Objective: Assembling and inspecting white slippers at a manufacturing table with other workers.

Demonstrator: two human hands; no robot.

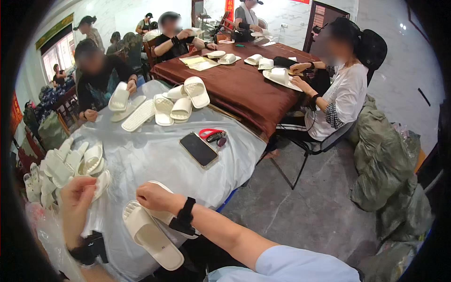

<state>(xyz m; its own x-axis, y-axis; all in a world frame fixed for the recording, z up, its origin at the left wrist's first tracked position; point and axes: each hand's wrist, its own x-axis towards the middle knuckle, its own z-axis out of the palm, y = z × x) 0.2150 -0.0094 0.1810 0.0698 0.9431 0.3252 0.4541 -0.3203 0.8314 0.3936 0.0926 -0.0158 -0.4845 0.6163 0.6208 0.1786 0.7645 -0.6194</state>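
My left hand [79, 193] is raised at the lower left with its fingers curled together; whatever they may pinch is too small to make out. Right beside its fingertips shows a white slipper [102, 185], and I cannot tell whether they touch. My right hand [156, 195] is closed over the toe end of a white slipper [164, 216], which my wrist and forearm partly cover. Its fingertips are hidden, so what they grip does not show. Alongside lies a matching slipper [149, 235] with a ribbed footbed and a broad strap, its heel toward me. Both wrists wear black bands.
White slippers pile up at the left edge [66, 160], and several more [163, 109] lie at the far side of the plastic-covered table [141, 160]. A phone [198, 149] and keys on a red strap [212, 135] rest there. Co-workers sit around a brown-covered table [235, 80]. Sacks [385, 164] stand right.
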